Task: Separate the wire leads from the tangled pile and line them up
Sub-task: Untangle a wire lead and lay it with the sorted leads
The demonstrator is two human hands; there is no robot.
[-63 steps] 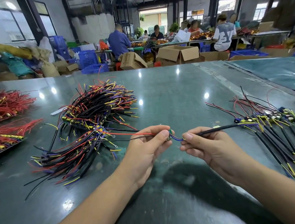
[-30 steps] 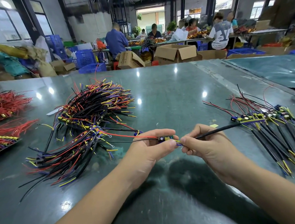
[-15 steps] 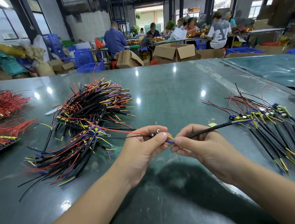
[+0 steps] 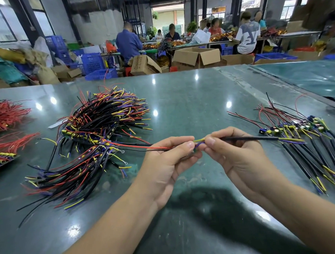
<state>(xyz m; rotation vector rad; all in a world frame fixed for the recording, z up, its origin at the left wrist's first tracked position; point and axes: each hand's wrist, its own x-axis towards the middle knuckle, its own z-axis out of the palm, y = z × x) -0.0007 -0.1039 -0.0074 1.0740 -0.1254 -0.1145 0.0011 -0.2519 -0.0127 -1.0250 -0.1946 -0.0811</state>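
Note:
A tangled pile of black, red, yellow and purple wire leads [image 4: 98, 137] lies on the dark green table [image 4: 190, 99] at the left. One wire lead [image 4: 247, 138] is stretched between my hands above the table. My left hand [image 4: 170, 161] pinches its red and black strands; my right hand [image 4: 235, 152] pinches its black sleeved part, whose yellow and purple tips reach right. The fingertips of both hands nearly touch over a small component, mostly hidden. A lined-up row of leads [image 4: 305, 138] lies at the right.
Red wire bundles [image 4: 5, 116] lie at the table's left edge. A second green table [image 4: 310, 76] adjoins at the far right. Beyond the far edge stand cardboard boxes [image 4: 198, 55], blue crates [image 4: 92, 63] and seated people at other benches.
My hands have drawn closer together along the held lead, fingertips now almost touching. The lead's right end has swung towards the lined-up row. The pile stays put.

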